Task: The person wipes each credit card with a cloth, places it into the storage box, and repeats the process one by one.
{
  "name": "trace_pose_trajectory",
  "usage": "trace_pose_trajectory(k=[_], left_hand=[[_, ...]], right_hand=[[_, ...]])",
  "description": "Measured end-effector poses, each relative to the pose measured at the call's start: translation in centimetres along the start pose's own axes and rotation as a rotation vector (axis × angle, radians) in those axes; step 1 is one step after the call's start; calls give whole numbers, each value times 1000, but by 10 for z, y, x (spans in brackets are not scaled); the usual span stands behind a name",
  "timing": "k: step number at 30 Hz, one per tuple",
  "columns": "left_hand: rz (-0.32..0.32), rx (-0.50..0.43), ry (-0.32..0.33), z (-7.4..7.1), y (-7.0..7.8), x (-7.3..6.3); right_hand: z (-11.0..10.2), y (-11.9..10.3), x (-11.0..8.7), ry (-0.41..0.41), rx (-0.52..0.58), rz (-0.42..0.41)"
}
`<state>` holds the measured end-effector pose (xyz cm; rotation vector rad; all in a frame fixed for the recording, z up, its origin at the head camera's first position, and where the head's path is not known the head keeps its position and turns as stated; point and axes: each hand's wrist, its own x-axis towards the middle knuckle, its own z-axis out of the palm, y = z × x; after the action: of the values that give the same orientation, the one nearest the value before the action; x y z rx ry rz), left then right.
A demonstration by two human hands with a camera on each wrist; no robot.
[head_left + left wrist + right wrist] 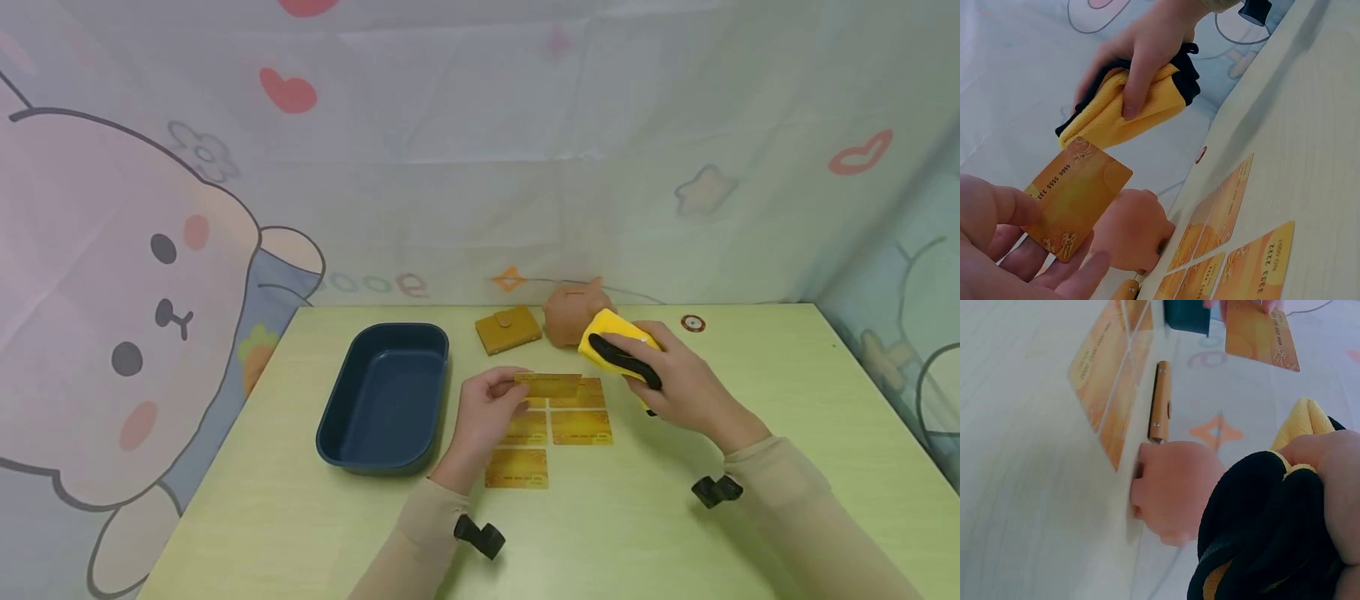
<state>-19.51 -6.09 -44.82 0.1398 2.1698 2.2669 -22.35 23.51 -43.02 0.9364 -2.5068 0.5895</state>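
Between thumb and fingers, my left hand [483,404] pinches a gold bank card [1077,199] by one end, raised over the table. My right hand [678,379] grips a folded yellow cloth [611,333] with black edging, also held up, to the right of the card. Under the left hand several more gold cards [582,427] lie flat in rows, partly covered by that hand and the raised card. In the left wrist view the raised card's upper corner overlaps the lower edge of the cloth.
A dark blue basin [390,400] stands to the left of the cards. Towards the back lie a mustard wallet [508,330] and a pink piggy bank [567,315], partly behind the cloth. A red and white poker chip [693,323] lies at the back right. A printed curtain hangs behind the table.
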Motion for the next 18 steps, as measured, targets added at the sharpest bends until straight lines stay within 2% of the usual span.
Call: trace_pose_trajectory(k=[5,18], left_hand=[[53,34,-2,0,0,1],[16,-48,-21,-1,-1,-2]], right_hand=[[-2,-3,3,17,54,-6],[-6,-10,6,29,85,-13]])
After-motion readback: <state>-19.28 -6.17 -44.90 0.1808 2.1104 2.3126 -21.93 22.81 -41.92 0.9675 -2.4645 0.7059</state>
